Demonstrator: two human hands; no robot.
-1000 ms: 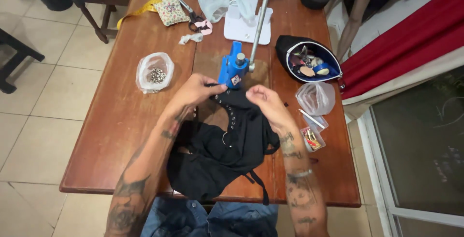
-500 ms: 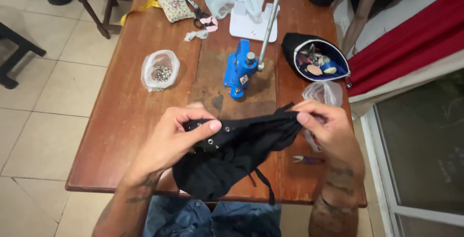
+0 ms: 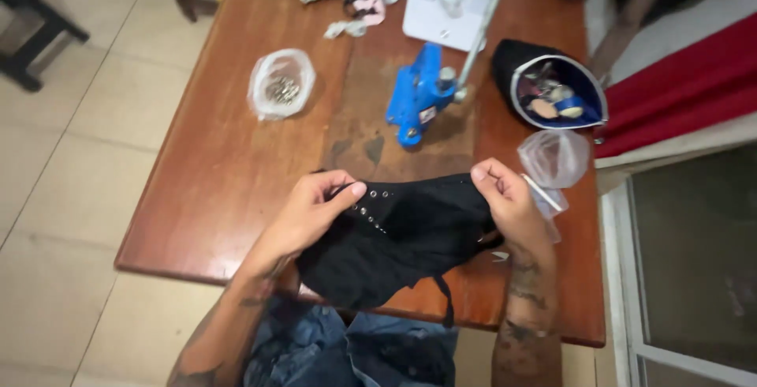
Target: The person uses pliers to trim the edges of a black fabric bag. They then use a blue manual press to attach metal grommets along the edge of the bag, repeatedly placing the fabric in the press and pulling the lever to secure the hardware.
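Both hands are raised in front of the body, forearms angled inward from the lower edge; the left hand [image 3: 311,212] is closed in a pinch, thumb extended toward the right; the right hand [image 3: 505,201] is curled shut, thumb pressed on the forefinger; tattoos are seen on both forearms.

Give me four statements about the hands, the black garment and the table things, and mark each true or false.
1. Both the left hand and the right hand grip the black garment. True.
2. The blue hand press lies in the person's lap. False: it stands on the wooden table.
3. The clear bag of metal bits sits left of the press. True.
4. The black pouch is zipped shut. False: it gapes open.
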